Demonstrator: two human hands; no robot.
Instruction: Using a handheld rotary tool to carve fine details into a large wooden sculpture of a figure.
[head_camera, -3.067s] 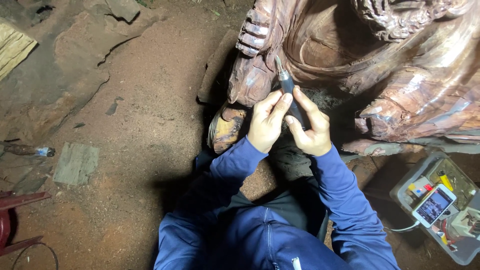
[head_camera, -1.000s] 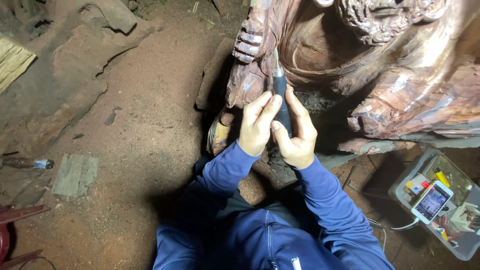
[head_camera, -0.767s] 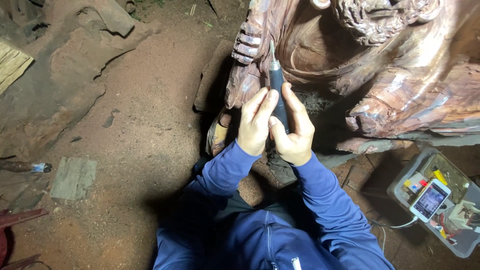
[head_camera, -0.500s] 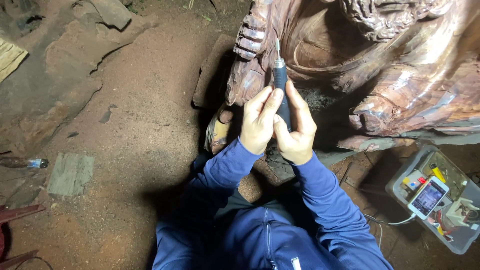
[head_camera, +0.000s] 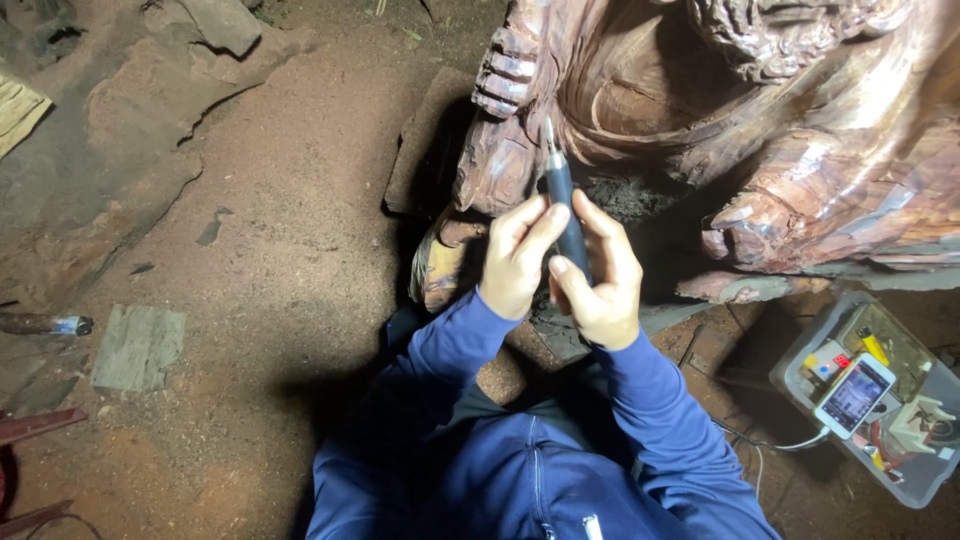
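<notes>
Carving tool: a slim dark pen-shaped tool (head_camera: 562, 205) with a thin metal tip, held nearly upright, its tip touching the carved wood just under the sculpted hand.
Right hand (head_camera: 602, 275): grip closed around the tool's lower shaft, index finger stretched up along its right side.
Left hand (head_camera: 518, 255): grip closed against the tool from the left, fingers pressed to the shaft beside the right hand's fingers; the two hands touch.
Sculpture (head_camera: 760, 130): large reddish-brown wood carving, glossy, with deep folds and a carved hand (head_camera: 505, 70) at its left edge; it stands on the floor in front of the person.
Sleeves: both arms in blue long sleeves (head_camera: 660, 430), reaching up from the lower edge of the view.
Floor (head_camera: 280, 260): reddish earth covered in fine dust, with flat stone pieces toward the far left.
Plastic box (head_camera: 800, 370): clear tub on the floor at the right, holding small parts.
Phone (head_camera: 853, 395): lies on the tub with its screen lit, a white cable leading from it.
Wood scrap (head_camera: 138, 345): flat grey piece on the floor at the left, well apart from the hands.
</notes>
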